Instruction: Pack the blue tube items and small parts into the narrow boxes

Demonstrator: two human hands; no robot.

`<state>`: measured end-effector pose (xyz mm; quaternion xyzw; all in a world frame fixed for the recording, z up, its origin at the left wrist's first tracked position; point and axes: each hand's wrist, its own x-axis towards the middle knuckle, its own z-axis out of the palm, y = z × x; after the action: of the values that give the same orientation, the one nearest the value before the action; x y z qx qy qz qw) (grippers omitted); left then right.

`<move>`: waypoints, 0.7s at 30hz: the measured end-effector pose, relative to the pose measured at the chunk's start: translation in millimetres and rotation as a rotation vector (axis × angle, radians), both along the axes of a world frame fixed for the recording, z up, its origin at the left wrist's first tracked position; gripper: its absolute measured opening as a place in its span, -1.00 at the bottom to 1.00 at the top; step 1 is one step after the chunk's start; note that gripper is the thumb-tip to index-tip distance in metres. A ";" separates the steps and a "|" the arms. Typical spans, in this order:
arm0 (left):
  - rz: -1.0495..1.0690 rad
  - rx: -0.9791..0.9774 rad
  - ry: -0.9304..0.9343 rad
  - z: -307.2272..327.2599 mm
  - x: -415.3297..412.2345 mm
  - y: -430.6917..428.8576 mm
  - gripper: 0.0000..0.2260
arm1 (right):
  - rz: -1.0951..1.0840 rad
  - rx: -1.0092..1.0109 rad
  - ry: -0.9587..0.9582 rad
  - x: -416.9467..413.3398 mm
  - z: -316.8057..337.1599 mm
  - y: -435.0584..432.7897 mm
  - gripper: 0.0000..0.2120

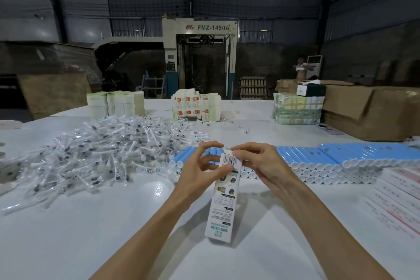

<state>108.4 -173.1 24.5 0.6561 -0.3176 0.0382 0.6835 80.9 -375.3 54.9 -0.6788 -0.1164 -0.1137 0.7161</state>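
Note:
A narrow white printed box (223, 202) stands tilted above the white table, its far end up. My left hand (200, 166) grips the box near the top, thumb on the barcode face. My right hand (254, 161) holds the other side, and its fingertips pinch the small end flap at the top. Behind the hands lies a long stacked row of blue tubes (318, 159) with white caps. To the left spreads a big heap of small parts in clear plastic wrappers (102, 150).
Flat unfolded boxes lie at the right edge (400, 191). Stacks of flat cartons (196, 107), (116, 103) and a wrapped bundle (297, 109) stand at the far table edge, beside a large brown carton (375, 113). A person (301, 70) stands far behind.

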 end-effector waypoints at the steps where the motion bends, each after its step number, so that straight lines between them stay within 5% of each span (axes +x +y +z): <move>1: -0.005 0.010 -0.002 -0.6 0.7 0.1 -0.53 | 0.024 0.005 0.018 -0.6 1.6 -2.2 -0.93; 9: -0.012 0.007 -0.002 -4.9 4.0 -2.3 -0.65 | 0.163 -0.049 -0.005 -5.6 1.5 -11.9 -0.80; 21: 0.057 -0.055 0.008 -2.6 2.9 -0.6 -0.76 | -0.008 -0.210 -0.187 -10.3 -4.9 6.2 -0.83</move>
<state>111.3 -173.7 21.9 0.6461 -0.2947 0.0635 0.7012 70.6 -369.1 50.0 -0.7368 -0.1910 -0.1665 0.6268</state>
